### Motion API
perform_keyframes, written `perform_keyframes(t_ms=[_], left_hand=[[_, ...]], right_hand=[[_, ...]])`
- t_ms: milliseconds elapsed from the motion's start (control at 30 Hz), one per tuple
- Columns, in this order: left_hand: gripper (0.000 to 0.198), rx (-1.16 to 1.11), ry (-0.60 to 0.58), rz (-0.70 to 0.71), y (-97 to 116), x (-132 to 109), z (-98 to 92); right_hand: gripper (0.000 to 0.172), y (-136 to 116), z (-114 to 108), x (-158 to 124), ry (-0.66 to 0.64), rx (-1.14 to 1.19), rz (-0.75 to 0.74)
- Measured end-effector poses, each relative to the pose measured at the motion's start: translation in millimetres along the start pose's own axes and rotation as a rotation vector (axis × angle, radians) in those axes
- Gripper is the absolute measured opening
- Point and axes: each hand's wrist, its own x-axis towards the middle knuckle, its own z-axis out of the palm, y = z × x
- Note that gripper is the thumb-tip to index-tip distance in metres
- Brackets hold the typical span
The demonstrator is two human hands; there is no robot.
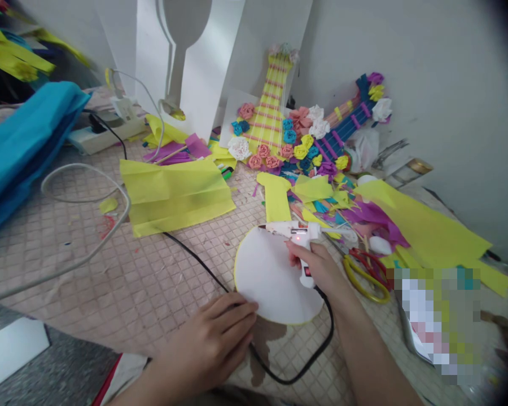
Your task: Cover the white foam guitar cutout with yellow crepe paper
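Observation:
My right hand [322,268] is wrapped around the handle of a white hot glue gun [294,229]. A small red light glows on its body, its nozzle points left, and a glue stick sticks out of its back. Under the gun lies a white rounded card [265,276] with a thin yellow edge. The nozzle is over the card's far left edge; whether it touches cannot be told. At the card's near left edge, my left hand [222,335] has its fingers closed on the rim. A black cord [296,375] loops from the gun's handle past my left hand.
Yellow crepe paper [175,194] lies at the left, near a white cable [88,256] and power strip [105,135]. Scissors [366,279] and paper scraps [322,206] crowd the right. Paper-flower-covered guitar shapes [268,113] lean on the wall. Blue paper [29,146] fills the far left.

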Motion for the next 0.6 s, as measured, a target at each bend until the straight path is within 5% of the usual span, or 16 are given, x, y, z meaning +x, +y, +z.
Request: perform_keyframes(t_ms=[600], left_hand=[[0.027, -0.007, 0.002, -0.011, -0.1, -1.4, 1.0]], right_hand=[[0.038, 5.2, -7.9, 0.7, 0.069, 0.004, 0.022]])
